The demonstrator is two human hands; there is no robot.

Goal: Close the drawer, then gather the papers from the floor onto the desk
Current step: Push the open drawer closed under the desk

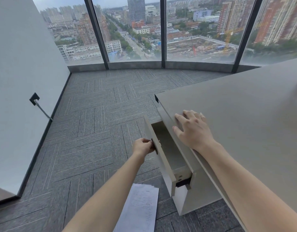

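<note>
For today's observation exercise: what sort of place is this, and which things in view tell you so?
Probably a high-rise office: a plain desk with an open drawer, grey carpet tiles, and tall windows overlooking a city from far above. Printed papers lie on the floor.

It was a high-rise office rm: grey striped carpet tiles (97,124) on the floor, a plain beige laminate desk (245,118) w/ drawer unit, floor-to-ceiling dark-framed windows (136,30) overlooking city blocks, black wall socket (34,98).

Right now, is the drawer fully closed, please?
No, the drawer stands pulled out, its empty inside showing, with the left hand at its front.
</note>
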